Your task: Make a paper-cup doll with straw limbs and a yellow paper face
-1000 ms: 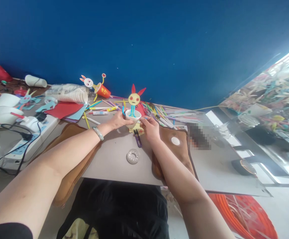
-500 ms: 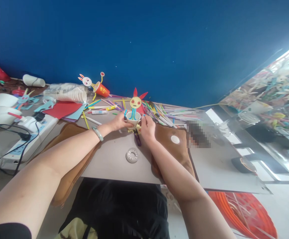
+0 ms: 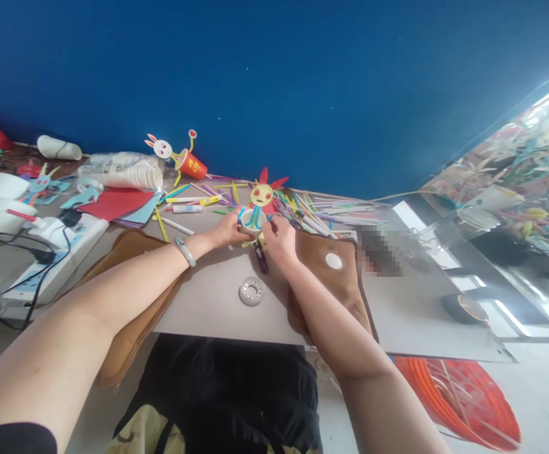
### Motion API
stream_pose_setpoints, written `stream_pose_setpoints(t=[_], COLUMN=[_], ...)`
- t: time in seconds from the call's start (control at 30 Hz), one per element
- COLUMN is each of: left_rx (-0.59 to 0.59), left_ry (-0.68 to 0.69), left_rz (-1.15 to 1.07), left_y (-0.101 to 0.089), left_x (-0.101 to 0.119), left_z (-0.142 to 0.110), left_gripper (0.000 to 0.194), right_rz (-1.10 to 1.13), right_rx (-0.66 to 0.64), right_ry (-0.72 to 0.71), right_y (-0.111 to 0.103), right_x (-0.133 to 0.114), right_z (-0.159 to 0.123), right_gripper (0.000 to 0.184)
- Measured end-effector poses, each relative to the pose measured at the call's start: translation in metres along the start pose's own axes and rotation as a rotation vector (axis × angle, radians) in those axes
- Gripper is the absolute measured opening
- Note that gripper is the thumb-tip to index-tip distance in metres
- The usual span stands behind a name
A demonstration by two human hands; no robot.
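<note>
My left hand [image 3: 228, 229] is wrapped round the left side of a white paper cup [image 3: 251, 232], tilted so that its mouth faces me. A yellow paper face [image 3: 261, 195] with red pointed ears rises behind the rim on blue pipe cleaners [image 3: 256, 217] that run into the cup. At the cup's right rim, my right hand [image 3: 281, 239] pinches a short blue pipe cleaner end. Another blue end sticks out by my left fingers. Just below the cup lies a dark purple tool [image 3: 260, 257], partly hidden. Nearer me is a roll of white tape [image 3: 251, 291].
Loose coloured pipe cleaners [image 3: 345, 210] lie along the wall. Behind my left arm are red paper [image 3: 113, 203], stacked paper cups [image 3: 135, 176] and a power strip [image 3: 66, 258]. A red cup figure [image 3: 193, 166] leans there. Brown cushions [image 3: 319, 284] lie under both forearms; an orange bin [image 3: 468, 403] stands right.
The paper face and ears tilt slightly further right, and the cup has turned a little in my hands. Both hands stay at the cup. The view has shifted slightly.
</note>
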State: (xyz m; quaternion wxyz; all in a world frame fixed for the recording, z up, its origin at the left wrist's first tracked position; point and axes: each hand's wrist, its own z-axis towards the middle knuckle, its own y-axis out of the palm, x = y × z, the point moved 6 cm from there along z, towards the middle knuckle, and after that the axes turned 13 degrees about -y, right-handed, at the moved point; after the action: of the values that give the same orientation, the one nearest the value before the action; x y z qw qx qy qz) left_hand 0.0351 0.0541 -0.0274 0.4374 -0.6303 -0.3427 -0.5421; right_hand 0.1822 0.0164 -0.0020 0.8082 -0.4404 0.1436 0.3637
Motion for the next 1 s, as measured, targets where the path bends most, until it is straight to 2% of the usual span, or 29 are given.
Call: stream_pose_setpoints(t=[0.1, 0.23, 0.33, 0.43, 0.57, 0.7, 0.9, 1.0], left_rx=[-0.005, 0.007, -0.037, -0.067, -0.003, 0.062, 0.19, 0.199], left_ry=[0.001, -0.024, -0.025, -0.054, -0.017, -0.022, 0.007, 0.079], left_rz=[-0.006, 0.027, 0.051, 0.02, -0.023, 0.093, 0.024, 0.16], left_y=[0.001, -0.001, -0.001, -0.004, -0.016, -0.024, -0.027, -0.024], left_x=[-0.002, -0.008, -0.008, -0.007, 0.002, 0.006, 0.005, 0.008], left_z=[0.001, 0.006, 0.008, 0.008, 0.008, 0.006, 0.002, -0.001], left_gripper=[0.061, 0.062, 0.055, 0.059, 0.061, 0.038, 0.035, 0.038], right_rz=[0.004, 0.025, 0.06, 0.068, 0.08, 0.087, 0.135, 0.171], right_rx=[-0.009, -0.024, -0.018, 0.021, 0.065, 0.092, 0.079, 0.068], right_ry=[0.021, 0.12, 0.163, 0.17, 0.186, 0.202, 0.199, 0.203], right_y=[-0.002, 0.0, 0.0, -0.004, -0.011, -0.015, -0.012, -0.01], right_x=[-0.001, 0.005, 0.01, 0.014, 0.02, 0.026, 0.027, 0.027], right_z=[0.001, 0.001, 0.001, 0.003, 0.006, 0.009, 0.007, 0.006], right_gripper=[0.028, 0.027, 0.026, 0.026, 0.023, 0.026, 0.026, 0.024])
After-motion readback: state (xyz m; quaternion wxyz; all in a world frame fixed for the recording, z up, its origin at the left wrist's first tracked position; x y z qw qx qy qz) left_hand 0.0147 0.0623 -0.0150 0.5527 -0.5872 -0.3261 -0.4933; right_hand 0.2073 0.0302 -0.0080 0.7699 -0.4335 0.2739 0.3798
